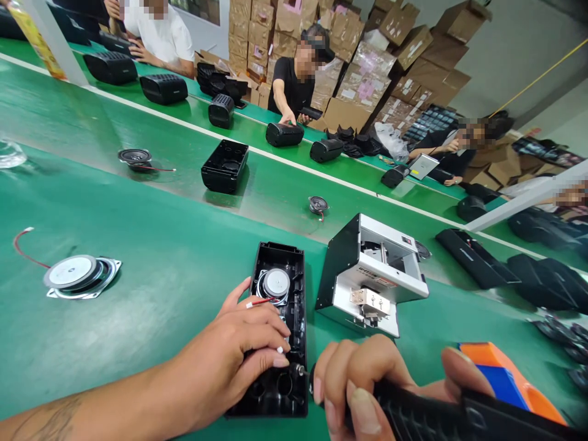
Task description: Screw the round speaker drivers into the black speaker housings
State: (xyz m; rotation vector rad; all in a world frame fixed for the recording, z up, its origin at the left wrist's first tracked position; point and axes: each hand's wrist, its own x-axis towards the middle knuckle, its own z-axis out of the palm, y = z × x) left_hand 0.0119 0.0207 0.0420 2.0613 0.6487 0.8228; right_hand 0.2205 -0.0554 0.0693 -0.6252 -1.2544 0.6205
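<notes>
A long black speaker housing [297, 306] lies open side up on the green table in front of me. In its far end sits a round speaker driver [277, 283] with a red wire. My left hand [250, 337] is closed over the housing's middle, fingers bent down into it, hiding most of what lies beneath. A small white connector [280, 350] shows by its thumb. My right hand [367, 380] grips a black electric screwdriver [413, 407]. The tool's tip [301, 370] is at the housing's right wall, close to my left thumb; whether it touches a screw I cannot tell.
A silver-and-black screw feeder [372, 275] stands right of the housing. An orange-and-blue holder [509, 373] is at the right. A loose speaker driver [78, 275] lies left. Beyond, a conveyor belt [179, 141] carries another housing [225, 165] and drivers. Co-workers [298, 79] sit across.
</notes>
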